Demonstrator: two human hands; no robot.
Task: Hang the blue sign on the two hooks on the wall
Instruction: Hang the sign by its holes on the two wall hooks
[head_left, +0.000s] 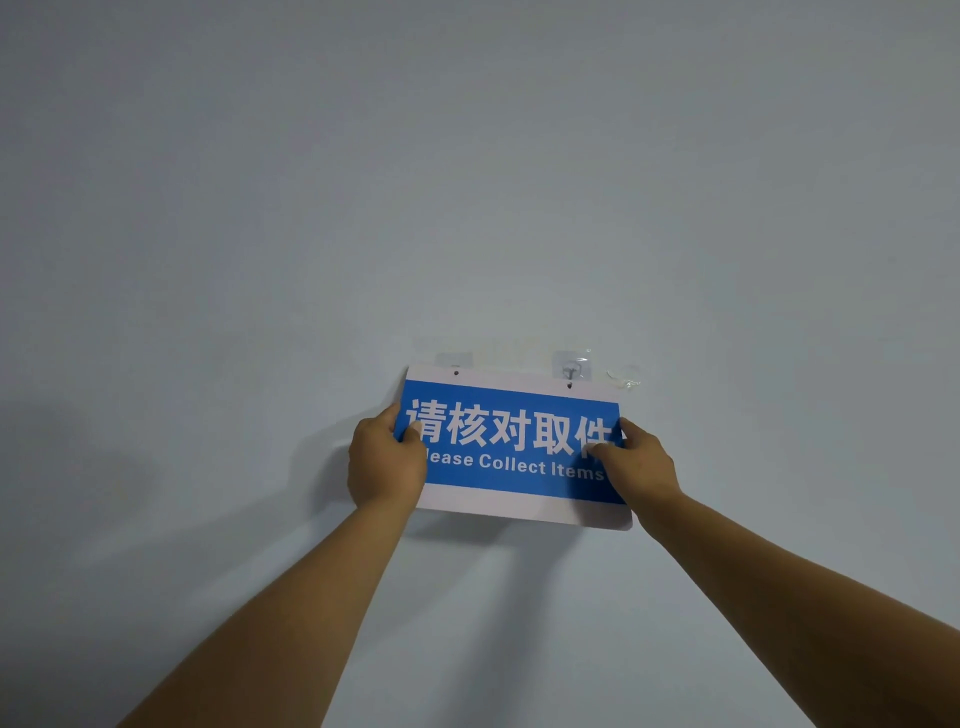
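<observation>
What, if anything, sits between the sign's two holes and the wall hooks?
Nothing visible. Both hands, left hand and right hand, hold the blue sign against the wall; the right hook shows just above its hole, the left hook is mostly hidden behind the sign's top edge.

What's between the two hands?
Head view: only the blue sign, held by left hand and right hand at its ends.

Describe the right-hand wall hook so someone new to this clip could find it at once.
On the plain pale wall, look just above the top edge of the blue sign. The hook sits on a clear adhesive square over the sign's right hole; unlike the left pad, its metal prong shows plainly.
</observation>
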